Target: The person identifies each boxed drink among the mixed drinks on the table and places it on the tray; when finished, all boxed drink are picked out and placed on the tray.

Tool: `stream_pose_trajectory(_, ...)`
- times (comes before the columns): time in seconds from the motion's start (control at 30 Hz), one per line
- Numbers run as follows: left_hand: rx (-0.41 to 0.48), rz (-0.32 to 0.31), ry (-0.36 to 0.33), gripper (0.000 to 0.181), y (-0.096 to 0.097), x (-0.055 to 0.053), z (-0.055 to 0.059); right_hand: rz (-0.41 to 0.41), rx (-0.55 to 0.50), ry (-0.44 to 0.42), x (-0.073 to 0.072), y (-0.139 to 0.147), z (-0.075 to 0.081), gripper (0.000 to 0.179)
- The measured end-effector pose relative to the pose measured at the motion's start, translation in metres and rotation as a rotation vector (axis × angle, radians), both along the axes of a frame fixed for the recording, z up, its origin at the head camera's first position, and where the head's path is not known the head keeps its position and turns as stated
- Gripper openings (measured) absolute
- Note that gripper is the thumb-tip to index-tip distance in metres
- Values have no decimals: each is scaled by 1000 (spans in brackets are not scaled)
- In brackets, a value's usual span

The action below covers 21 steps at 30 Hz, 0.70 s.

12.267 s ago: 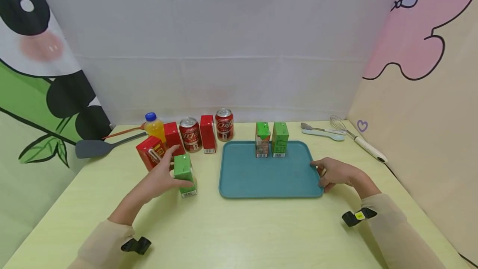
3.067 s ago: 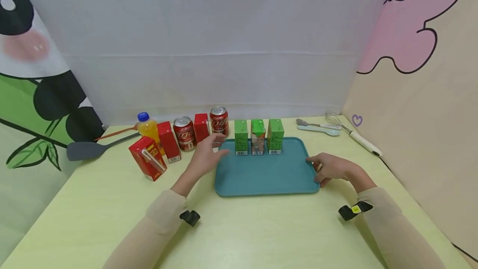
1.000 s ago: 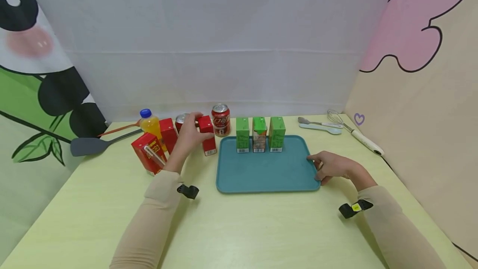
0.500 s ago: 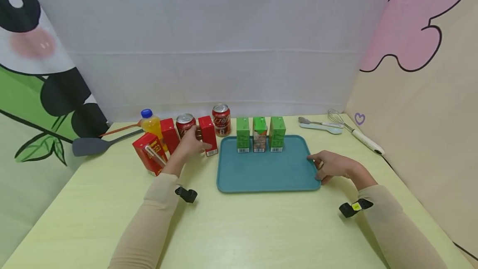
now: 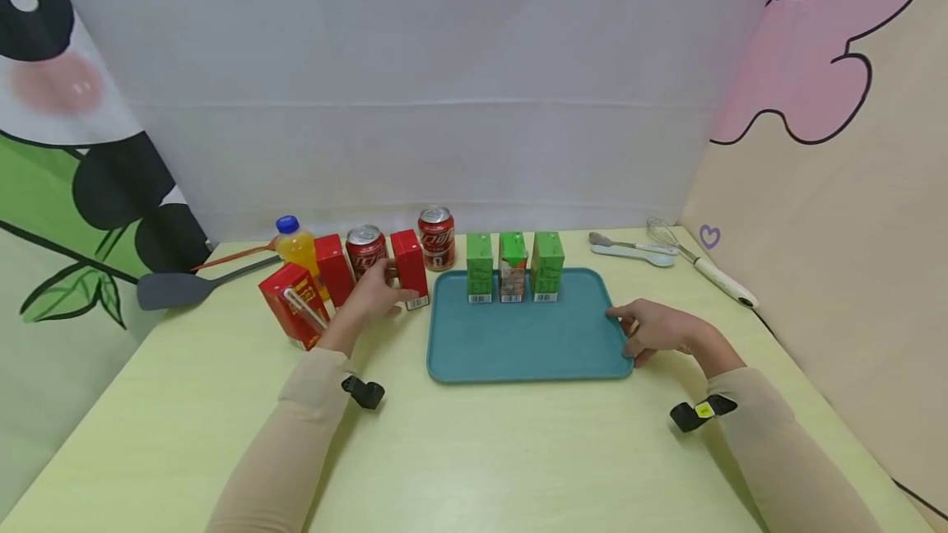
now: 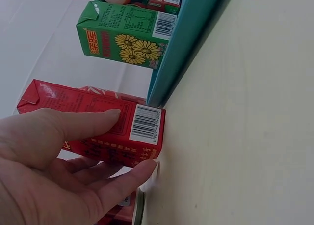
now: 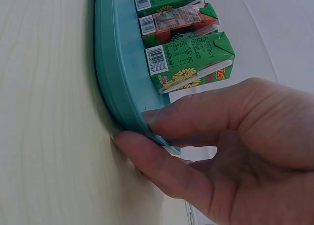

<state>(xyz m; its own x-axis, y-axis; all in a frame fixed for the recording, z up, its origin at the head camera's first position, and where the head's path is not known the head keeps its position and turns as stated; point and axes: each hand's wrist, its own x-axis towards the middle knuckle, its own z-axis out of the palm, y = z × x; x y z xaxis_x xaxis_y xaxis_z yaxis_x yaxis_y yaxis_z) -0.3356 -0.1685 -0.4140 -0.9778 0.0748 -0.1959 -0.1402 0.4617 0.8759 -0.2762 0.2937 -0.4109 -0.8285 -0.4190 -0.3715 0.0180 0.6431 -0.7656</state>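
Observation:
My left hand (image 5: 373,296) grips a red drink carton (image 5: 411,266) that stands just left of the tray. In the left wrist view the thumb lies on the face of that carton (image 6: 98,104) and the fingers come round its other side. My right hand (image 5: 659,327) pinches the right rim of the blue-green tray (image 5: 529,344); in the right wrist view thumb and fingers meet at the tray's corner (image 7: 110,72). Along the tray's back stand a left green drink carton (image 5: 480,266), a middle one with a picture (image 5: 513,268) and a right one (image 5: 546,266).
Left of the tray are two cola cans (image 5: 437,237) (image 5: 366,250), a red carton (image 5: 335,270), a tilted red carton with a straw (image 5: 295,307), an orange juice bottle (image 5: 296,249) and a dark spatula (image 5: 178,290). A whisk (image 5: 718,280) and a pale blue spoon (image 5: 633,255) lie back right.
Earlier the left hand held a green carton, which now stands at the tray's left back. The hand then moved left to the red carton and slid lower on it. The right hand stays at the rim.

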Motion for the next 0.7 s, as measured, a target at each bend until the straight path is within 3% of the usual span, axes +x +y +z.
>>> stream_pose_trajectory(0.5,-154,-9,93,71,4,-1,-2,14,-18,18,1,1,2,80)
stream_pose_trajectory(0.7,-147,-2,84,69,4,0,-1,11,-15,17,2,1,2,80)
